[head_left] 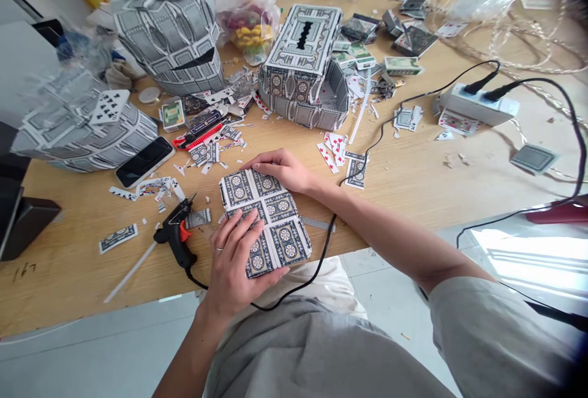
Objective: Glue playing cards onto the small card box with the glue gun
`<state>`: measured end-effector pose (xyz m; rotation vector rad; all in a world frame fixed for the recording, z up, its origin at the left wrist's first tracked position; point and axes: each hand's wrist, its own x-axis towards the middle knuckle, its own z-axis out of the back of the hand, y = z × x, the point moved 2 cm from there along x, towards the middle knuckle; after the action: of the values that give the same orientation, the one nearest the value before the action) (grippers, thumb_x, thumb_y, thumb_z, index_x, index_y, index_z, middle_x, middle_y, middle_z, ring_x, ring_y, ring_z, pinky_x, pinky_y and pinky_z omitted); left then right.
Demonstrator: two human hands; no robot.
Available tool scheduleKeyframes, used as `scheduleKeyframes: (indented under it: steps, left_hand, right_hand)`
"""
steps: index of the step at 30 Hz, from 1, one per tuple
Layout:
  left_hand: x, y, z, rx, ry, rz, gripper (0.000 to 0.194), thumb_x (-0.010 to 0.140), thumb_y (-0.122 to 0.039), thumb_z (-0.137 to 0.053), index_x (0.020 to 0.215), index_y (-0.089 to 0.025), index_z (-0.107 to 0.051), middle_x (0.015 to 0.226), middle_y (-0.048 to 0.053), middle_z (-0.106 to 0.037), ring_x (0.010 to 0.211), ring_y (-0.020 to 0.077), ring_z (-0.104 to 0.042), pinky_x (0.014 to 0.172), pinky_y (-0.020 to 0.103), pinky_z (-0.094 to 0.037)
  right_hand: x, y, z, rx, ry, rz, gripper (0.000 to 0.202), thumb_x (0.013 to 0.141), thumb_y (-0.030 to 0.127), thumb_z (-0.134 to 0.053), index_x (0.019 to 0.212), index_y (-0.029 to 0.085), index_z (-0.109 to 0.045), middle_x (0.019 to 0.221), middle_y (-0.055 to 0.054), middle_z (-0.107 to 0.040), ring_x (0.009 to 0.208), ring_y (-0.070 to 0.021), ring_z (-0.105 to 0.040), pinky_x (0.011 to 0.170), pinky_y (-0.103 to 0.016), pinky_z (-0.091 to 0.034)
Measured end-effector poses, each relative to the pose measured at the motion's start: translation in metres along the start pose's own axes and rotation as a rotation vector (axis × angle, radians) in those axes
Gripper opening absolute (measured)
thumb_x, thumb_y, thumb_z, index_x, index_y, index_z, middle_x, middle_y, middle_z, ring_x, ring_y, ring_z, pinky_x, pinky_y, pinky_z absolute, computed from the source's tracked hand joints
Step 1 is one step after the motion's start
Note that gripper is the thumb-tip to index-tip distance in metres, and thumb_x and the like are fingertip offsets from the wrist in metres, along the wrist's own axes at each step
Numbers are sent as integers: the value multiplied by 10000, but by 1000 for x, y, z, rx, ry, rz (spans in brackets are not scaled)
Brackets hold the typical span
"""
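Observation:
A rectangular panel made of playing cards (pixel 280 208), with blue-and-beige patterned backs and white strips between them, lies at the table's front edge. My left hand (pixel 239 254) holds its near left side, fingers over the top and thumb along the near edge. Curled over the far edge is my right hand (pixel 287 168), its fingertips partly hidden. A black glue gun (pixel 177 232) with an orange trigger lies left of the panel. Its black cord passes under my left wrist. Cut card scraps (pixel 204 153) and a red utility knife (pixel 199 136) lie beyond.
Card-built boxes stand at the back: a slotted one (pixel 301 67), a tall one (pixel 168 30) and a low one (pixel 87 125). A phone (pixel 144 162) lies at left. A white power strip (pixel 478 104) with black plugs sits at right, its cord crossing near my right arm.

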<state>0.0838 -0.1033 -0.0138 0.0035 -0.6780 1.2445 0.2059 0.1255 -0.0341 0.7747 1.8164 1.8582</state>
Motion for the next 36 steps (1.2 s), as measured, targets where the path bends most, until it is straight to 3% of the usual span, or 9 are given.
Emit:
scheduleKeyframes:
  steps: [21, 25, 28, 32, 36]
  left_hand:
    - [-1, 0, -1, -50, 6, 28, 832, 915, -569, -833, 1597, -231, -497, 1559, 176, -645, 1558, 388, -507, 1297, 601, -413]
    - [-2, -1, 6, -112, 44, 41, 828, 965, -636, -734, 1628, -212, -480, 1656, 197, -537, 1600, 408, -441, 1322, 614, -370]
    - [-3, 3, 12, -235, -31, 152, 747, 1037, -579, -632, 1663, -214, -454, 1718, 188, -448, 1608, 401, -431, 1329, 608, -373]
    - [-4, 14, 11, -400, -193, 445, 654, 1100, -445, -570, 1709, -276, -399, 1768, 143, -401, 1654, 357, -384, 1343, 562, -382]
    - [0, 17, 3, -389, -147, 546, 633, 1107, -422, -582, 1703, -277, -427, 1755, 123, -454, 1640, 319, -420, 1358, 524, -370]
  right_hand:
    - [0, 0, 0, -22, -8, 19, 320, 931, 397, -727, 1076, 148, -866, 1093, -83, -860, 982, -219, -753, 918, -335, -555]
    - [0, 0, 1, -31, -10, 10, 336, 932, 395, -730, 1089, 129, -860, 1091, -92, -857, 974, -212, -749, 913, -330, -550]
    - [-1, 1, 2, -31, -24, -1, 332, 935, 391, -729, 1078, 121, -858, 1070, -92, -852, 969, -209, -744, 903, -324, -546]
    - [-4, 6, 2, -9, 5, 1, 335, 946, 402, -737, 1108, 132, -851, 1103, -89, -846, 970, -205, -743, 888, -316, -548]
    - [-7, 11, 1, -22, 48, 42, 334, 971, 412, -729, 1160, 163, -846, 1185, -78, -840, 1050, -215, -748, 923, -314, -548]
